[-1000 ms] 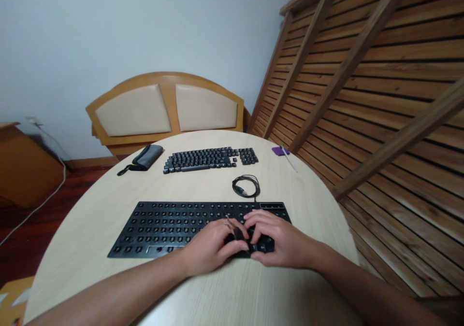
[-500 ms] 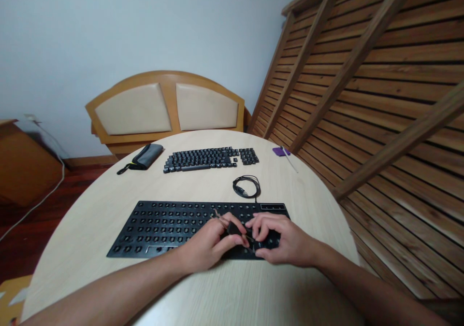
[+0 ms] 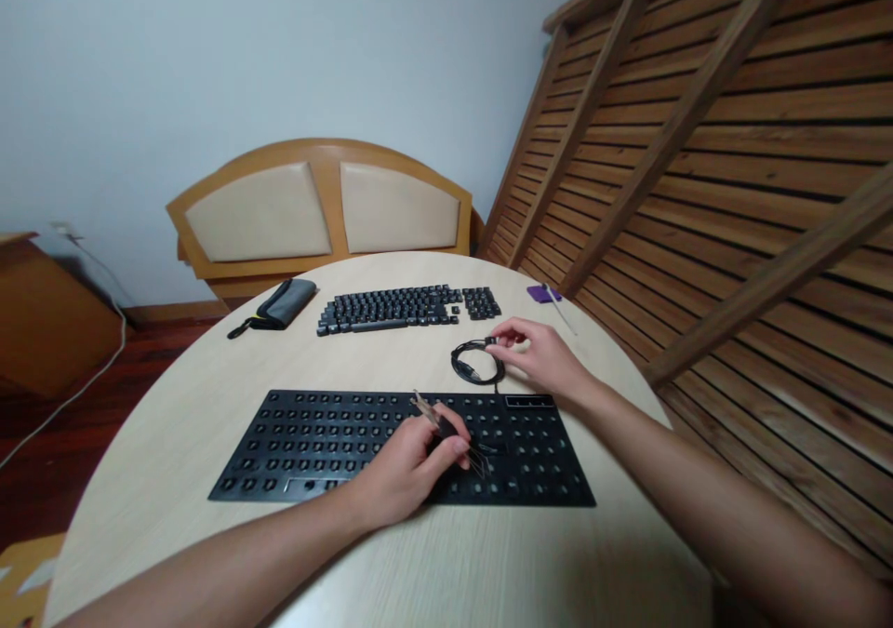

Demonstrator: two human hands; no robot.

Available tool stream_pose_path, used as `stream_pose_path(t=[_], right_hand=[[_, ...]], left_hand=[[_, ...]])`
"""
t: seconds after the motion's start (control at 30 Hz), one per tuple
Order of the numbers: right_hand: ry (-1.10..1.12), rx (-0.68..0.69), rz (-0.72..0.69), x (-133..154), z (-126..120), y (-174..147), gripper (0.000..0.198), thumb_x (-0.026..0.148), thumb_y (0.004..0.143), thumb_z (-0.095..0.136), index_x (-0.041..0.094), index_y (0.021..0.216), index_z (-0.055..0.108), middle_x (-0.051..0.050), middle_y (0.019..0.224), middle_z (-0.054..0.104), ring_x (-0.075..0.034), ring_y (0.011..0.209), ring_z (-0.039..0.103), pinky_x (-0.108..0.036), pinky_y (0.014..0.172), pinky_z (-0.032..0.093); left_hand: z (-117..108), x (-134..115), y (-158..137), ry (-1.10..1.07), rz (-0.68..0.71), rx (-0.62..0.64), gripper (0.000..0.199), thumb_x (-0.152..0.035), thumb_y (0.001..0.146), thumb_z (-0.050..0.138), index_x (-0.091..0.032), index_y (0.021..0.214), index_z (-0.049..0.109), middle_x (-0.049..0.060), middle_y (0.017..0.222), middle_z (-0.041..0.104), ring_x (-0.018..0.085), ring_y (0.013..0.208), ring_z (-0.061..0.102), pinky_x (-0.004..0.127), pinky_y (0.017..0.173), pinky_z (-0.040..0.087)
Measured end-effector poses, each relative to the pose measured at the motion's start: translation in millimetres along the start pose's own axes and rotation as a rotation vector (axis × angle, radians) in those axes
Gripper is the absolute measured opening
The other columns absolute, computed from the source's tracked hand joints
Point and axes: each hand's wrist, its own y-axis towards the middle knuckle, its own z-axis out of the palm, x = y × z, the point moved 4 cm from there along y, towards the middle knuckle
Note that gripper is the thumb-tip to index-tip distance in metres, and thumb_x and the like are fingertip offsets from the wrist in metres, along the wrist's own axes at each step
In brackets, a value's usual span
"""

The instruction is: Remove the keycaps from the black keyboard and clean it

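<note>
Left hand (image 3: 413,465) gripping wire puller (image 3: 446,427) over black keyboard base (image 3: 349,442), fingers clamping it. Right hand (image 3: 540,351) hovering near coiled cable (image 3: 466,371), beyond base, thumb and fingertips pinching small dark keycap (image 3: 491,340). Loose keycaps (image 3: 391,308) lying in rows farther back on table (image 3: 174,423). Seemingly shifting keycaps from base to rows; next move probably calling for steady pinch, then gentle placing.
</note>
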Motion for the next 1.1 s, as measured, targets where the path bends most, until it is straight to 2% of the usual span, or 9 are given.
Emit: stream_pose_path(t=[0.13,0.23,0.3,0.53,1.1], right_hand=[[-0.216,0.030,0.054,-21,13,36,0.020,0.035,0.088,0.067,0.019,0.101,0.069,-0.003,0.086,0.073,-0.017,0.080,0.067,-0.027,0.073,0.047],[-0.451,0.083,0.095,-32,25,55,0.017,0.031,0.089,0.065,0.022,0.103,0.069,-0.002,0.092,0.075,-0.017,0.083,0.067,-0.025,0.071,0.045],[-0.528,0.103,0.108,-37,33,64,0.016,0.028,0.087,0.065,0.023,0.102,0.070,-0.002,0.092,0.076,-0.019,0.085,0.067,-0.027,0.072,0.045],[-0.630,0.150,0.150,-49,51,78,0.018,0.026,0.088,0.062,0.023,0.104,0.070,-0.004,0.096,0.076,-0.022,0.090,0.067,-0.029,0.075,0.045],[-0.662,0.177,0.178,-48,60,84,0.022,0.027,0.090,0.058,0.025,0.109,0.068,-0.003,0.099,0.076,-0.022,0.093,0.068,-0.029,0.079,0.047]], left_hand=[[0,-1,0,0.038,0.001,0.002,0.018,-0.029,0.098,0.048,-0.017,0.090,0.059,0.003,0.080,0.064,0.019,0.080,0.062,0.033,0.081,0.045],[0,-1,0,0.058,0.006,0.000,0.019,-0.029,0.098,0.048,-0.016,0.090,0.059,0.003,0.081,0.064,0.019,0.081,0.062,0.033,0.082,0.045],[0,0,0,0.062,0.001,0.002,0.019,-0.029,0.098,0.048,-0.016,0.090,0.060,0.003,0.081,0.065,0.019,0.081,0.062,0.032,0.082,0.045],[1,-3,1,0.053,0.017,0.012,0.017,-0.028,0.098,0.049,-0.017,0.090,0.059,0.002,0.079,0.065,0.018,0.078,0.061,0.031,0.080,0.045],[1,-4,1,0.078,0.017,0.025,0.017,-0.028,0.098,0.049,-0.017,0.089,0.059,0.002,0.080,0.065,0.017,0.081,0.062,0.030,0.082,0.044]])
